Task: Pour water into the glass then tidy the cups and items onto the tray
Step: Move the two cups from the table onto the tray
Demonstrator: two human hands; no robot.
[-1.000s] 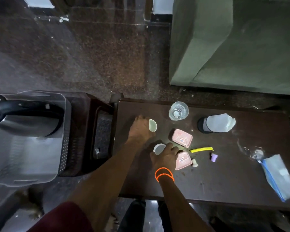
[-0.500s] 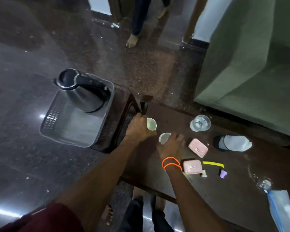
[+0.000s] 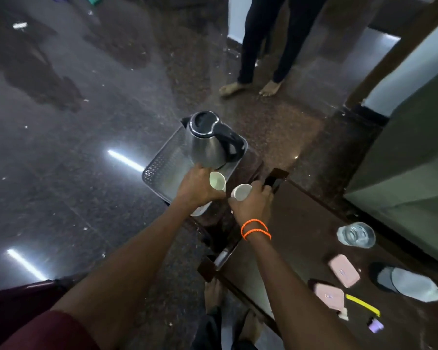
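**Head view: two cups carried to the tray**

Head camera shows my left hand (image 3: 196,186) curled around a white cup (image 3: 217,180) above the tray (image 3: 159,168), beside the kettle (image 3: 209,141), ready to set down. My right hand (image 3: 253,203) grips a second cup (image 3: 240,192) just short of it. I judge the filled glass (image 3: 355,234) waits on the table (image 3: 296,218) to avoid spilling.

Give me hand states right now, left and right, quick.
Left hand: closed, holding a white cup over the tray.
Right hand: closed, holding a second white cup.
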